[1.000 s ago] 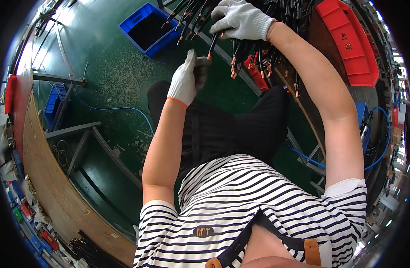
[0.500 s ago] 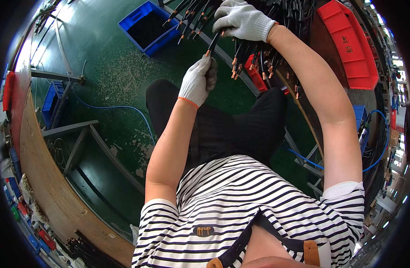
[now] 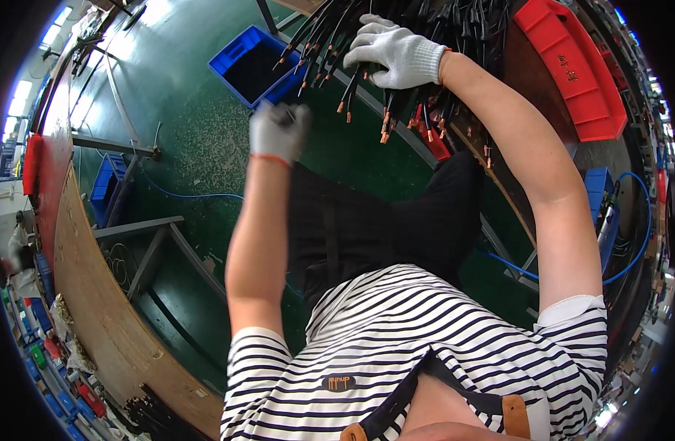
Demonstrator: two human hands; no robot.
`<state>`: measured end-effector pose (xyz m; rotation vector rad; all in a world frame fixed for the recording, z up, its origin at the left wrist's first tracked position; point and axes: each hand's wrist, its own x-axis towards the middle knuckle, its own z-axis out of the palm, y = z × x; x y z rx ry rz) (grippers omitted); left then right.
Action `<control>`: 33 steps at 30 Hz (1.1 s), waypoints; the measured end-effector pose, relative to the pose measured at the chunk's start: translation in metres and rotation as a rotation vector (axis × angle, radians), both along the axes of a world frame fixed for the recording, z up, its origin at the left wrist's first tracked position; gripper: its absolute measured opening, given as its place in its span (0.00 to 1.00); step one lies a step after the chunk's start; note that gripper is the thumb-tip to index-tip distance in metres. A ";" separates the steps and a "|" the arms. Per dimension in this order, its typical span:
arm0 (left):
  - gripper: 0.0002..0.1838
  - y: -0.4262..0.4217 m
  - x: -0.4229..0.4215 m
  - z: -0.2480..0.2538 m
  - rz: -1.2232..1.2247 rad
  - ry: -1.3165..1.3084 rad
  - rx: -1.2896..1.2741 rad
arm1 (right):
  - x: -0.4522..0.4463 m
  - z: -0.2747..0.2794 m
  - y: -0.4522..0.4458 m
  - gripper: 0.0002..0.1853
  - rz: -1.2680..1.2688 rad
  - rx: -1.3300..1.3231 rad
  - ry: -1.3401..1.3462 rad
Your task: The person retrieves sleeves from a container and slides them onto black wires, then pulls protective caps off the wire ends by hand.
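Observation:
My right hand (image 3: 397, 56), in a white knit glove, lies over a bundle of black cables (image 3: 330, 37) with bare copper ends. Its fingers are stretched out and apart on top of the cables. Two cable ends (image 3: 345, 106) hang down just below its fingertips. My left hand (image 3: 277, 136), gloved in white with a dark grey palm side, is away from the bundle, close to the near edge of a blue bin (image 3: 238, 88). Motion smears its fingers, so whether they hold anything does not show. Dark contents lie in the bin.
A red bin (image 3: 572, 73) sits on the table at the right, beside the cables. Another blue bin (image 3: 106, 187) stands under the left-hand bench (image 3: 102, 316). Grey metal frames (image 3: 142, 228) and a blue hose (image 3: 179, 194) are near the green floor (image 3: 198, 143).
My left hand has moved left, away from the cable end it was at, towards the blue bin. My right hand stays over the bundle, its fingers now more spread.

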<state>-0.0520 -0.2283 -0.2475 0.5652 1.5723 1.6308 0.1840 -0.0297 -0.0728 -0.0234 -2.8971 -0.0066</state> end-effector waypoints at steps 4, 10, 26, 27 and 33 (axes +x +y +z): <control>0.19 0.014 -0.024 0.097 0.293 -0.212 0.089 | 0.002 0.006 0.000 0.26 0.022 -0.141 0.028; 0.21 0.011 0.047 0.136 -0.016 0.658 0.004 | -0.011 0.004 0.009 0.17 -0.290 -0.323 0.073; 0.28 0.073 0.065 0.148 -0.321 1.395 -0.378 | -0.046 0.003 0.008 0.15 -0.277 0.097 -0.115; 0.29 0.072 0.064 0.151 -0.340 1.419 -0.372 | -0.045 0.001 0.010 0.15 -0.261 0.092 -0.095; 0.28 0.052 0.063 0.167 -0.393 1.315 -0.392 | -0.043 -0.001 0.011 0.13 -0.261 0.078 -0.076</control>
